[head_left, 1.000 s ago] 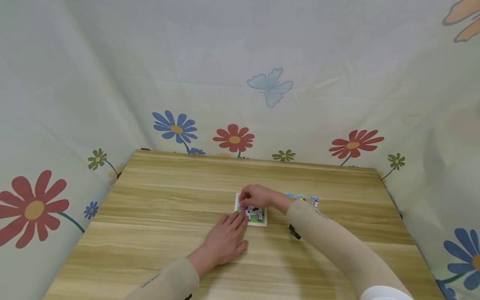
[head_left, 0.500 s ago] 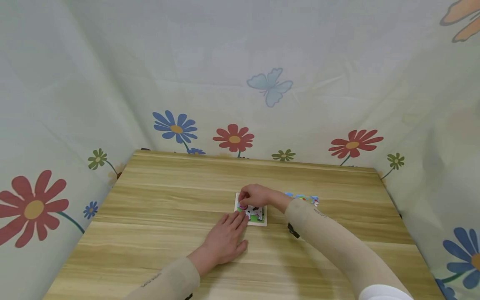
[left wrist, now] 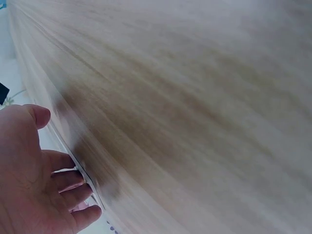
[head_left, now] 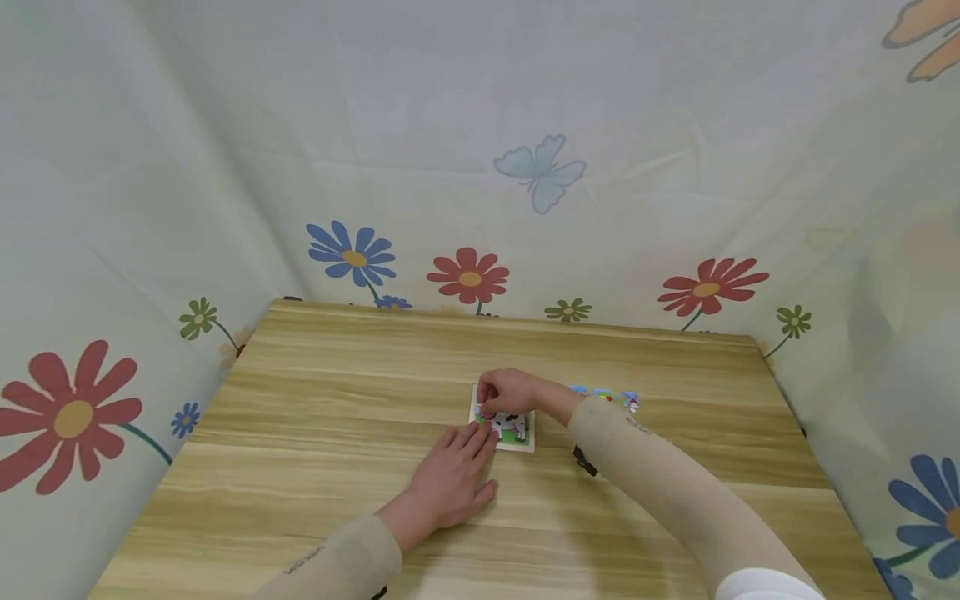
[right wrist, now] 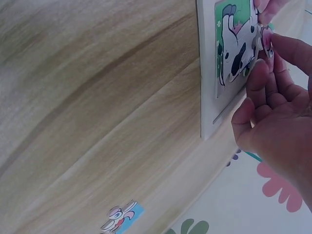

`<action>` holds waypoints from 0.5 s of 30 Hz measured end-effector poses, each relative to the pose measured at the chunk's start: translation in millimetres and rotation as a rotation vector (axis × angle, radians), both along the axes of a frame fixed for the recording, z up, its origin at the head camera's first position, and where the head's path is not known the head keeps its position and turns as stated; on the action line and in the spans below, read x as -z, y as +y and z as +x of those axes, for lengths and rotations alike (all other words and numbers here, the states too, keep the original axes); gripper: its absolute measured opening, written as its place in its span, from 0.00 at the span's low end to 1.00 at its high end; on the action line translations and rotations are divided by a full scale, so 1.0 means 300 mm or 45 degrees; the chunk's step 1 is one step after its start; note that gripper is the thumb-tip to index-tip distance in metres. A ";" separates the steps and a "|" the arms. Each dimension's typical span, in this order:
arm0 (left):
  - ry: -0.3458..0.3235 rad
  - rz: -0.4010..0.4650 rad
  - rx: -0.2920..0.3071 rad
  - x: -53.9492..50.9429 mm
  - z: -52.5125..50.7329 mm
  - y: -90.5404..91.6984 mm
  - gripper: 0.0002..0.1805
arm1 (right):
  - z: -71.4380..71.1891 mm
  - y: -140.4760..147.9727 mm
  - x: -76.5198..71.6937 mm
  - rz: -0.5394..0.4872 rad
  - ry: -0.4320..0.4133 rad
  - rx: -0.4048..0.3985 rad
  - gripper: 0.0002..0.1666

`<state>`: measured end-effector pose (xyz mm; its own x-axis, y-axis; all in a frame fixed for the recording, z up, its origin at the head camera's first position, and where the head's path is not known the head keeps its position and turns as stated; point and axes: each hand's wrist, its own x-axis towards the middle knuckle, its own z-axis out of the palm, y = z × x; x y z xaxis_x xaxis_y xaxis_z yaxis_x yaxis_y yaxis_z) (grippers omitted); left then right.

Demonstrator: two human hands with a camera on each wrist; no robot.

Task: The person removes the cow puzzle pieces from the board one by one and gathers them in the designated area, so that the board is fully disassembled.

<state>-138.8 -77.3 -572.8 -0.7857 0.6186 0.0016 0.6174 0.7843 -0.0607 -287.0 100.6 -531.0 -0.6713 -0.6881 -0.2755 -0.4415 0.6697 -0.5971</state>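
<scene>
In the head view, a small puzzle board (head_left: 532, 437) with a white border lies flat on the wooden table (head_left: 360, 392). The left hand (head_left: 453, 477) lies with fingers straight; their tips rest over the near left corner of the board and grip nothing. The right hand (head_left: 517, 392) is bent over the far left part, fingers drawn together on a pink-marked piece (head_left: 487, 413). To the right, partly behind the right forearm, lie some loose pieces (head_left: 607, 396).

In the left wrist view, the board appears almost from its edge, thin and with the fingers against it. I judge it light and stiff, so it may slide easily; flat fingers on the border should be enough.

In the right wrist view, the right hand seems to pinch the pink-marked piece by its edges, tilted, beside the cow picture (right wrist: 239, 46). The gap between fingers is only the piece itself. It is probably light, rigid card or thin wood; the rim is the best hold, because thin corners could bend.
</scene>
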 end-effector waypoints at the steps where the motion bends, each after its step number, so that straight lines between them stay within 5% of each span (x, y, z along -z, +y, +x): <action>1: 0.003 -0.001 0.000 -0.001 0.000 0.000 0.40 | 0.000 0.000 -0.001 -0.009 -0.003 -0.004 0.03; 15: 0.005 -0.027 -0.005 -0.019 0.008 0.004 0.40 | 0.011 0.005 -0.012 -0.062 0.053 -0.038 0.03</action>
<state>-136.3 -76.2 -567.0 -0.7880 0.6156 -0.0081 0.6142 0.7851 -0.0796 -283.8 102.2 -527.4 -0.6607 -0.7197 -0.2131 -0.4858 0.6265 -0.6096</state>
